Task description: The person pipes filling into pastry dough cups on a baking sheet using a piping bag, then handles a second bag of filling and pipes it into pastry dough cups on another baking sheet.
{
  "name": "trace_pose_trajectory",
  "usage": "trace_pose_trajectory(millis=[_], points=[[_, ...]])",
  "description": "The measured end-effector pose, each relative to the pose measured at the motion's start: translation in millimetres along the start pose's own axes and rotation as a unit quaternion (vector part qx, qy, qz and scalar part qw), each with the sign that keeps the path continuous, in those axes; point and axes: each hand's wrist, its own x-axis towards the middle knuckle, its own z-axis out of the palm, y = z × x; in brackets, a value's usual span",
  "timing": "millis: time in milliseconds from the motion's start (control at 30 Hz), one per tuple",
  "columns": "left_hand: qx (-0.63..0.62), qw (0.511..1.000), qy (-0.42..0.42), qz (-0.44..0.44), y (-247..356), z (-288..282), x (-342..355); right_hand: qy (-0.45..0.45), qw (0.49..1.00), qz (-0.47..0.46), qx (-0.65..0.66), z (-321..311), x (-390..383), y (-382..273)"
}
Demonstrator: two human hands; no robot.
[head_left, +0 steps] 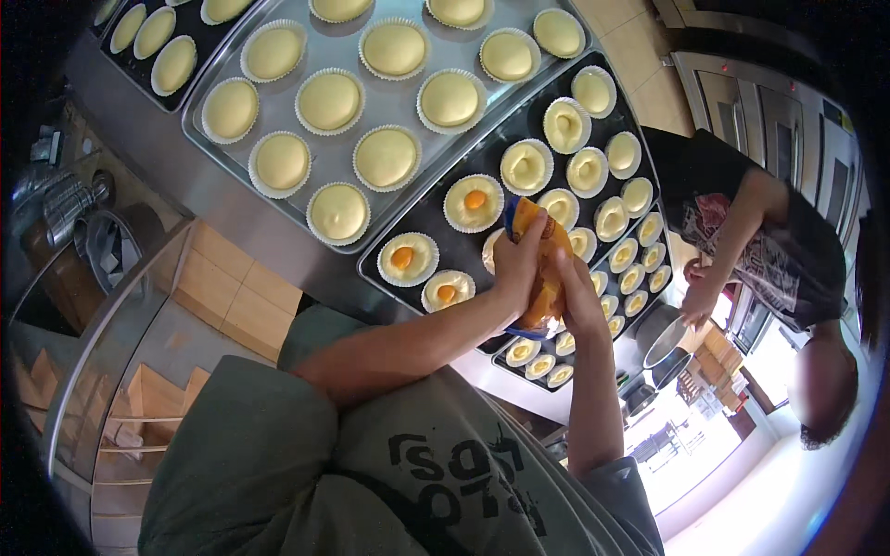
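Observation:
Both of my hands are wrapped round a soft plastic pouch (547,292) of orange filling with blue ends. My left hand (519,264) grips its near-left side and my right hand (580,295) its right side. The pouch is tilted over a black baking tray (389,215) of round pale dough pieces in white paper cups. Three of them, such as a dented dough piece (419,264) at the tray's left end, carry an orange dollop (401,258) in the middle. Others, like a dough piece (526,167) beyond my hands, have a bare hollow. The pouch's tip is hard to make out.
A silver tray (278,218) of smooth domed dough pieces lies beyond the black one. Another dark tray (130,74) is at the far left. On the right, a co-worker in a dark shirt (788,250) reaches a hand (702,301) to a metal bowl (663,338). Ovens (769,120) stand behind.

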Motion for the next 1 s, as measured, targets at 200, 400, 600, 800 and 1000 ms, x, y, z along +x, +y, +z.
trace_pose_trajectory(millis=[200,400,600,800,1000], points=[[0.025,0.998,-0.028,-0.050,3.5,29.2,21.7,0.080,0.996,0.009,-0.043,-17.3,36.5,-5.2],[-0.071,0.994,-0.049,-0.072,5.4,43.8,66.4,0.068,0.997,0.015,0.014,-32.0,86.0,-9.4],[-0.099,0.987,-0.098,-0.074,5.2,46.6,91.8,0.048,0.998,0.003,-0.027,-38.6,103.3,-18.6],[-0.137,0.982,-0.101,-0.086,-5.7,38.5,101.7,0.031,0.999,0.018,-0.036,-42.3,110.4,-13.7],[-0.089,0.993,-0.010,-0.071,1.2,44.0,90.3,0.008,1.000,0.011,-0.001,-36.8,105.6,-15.6]])
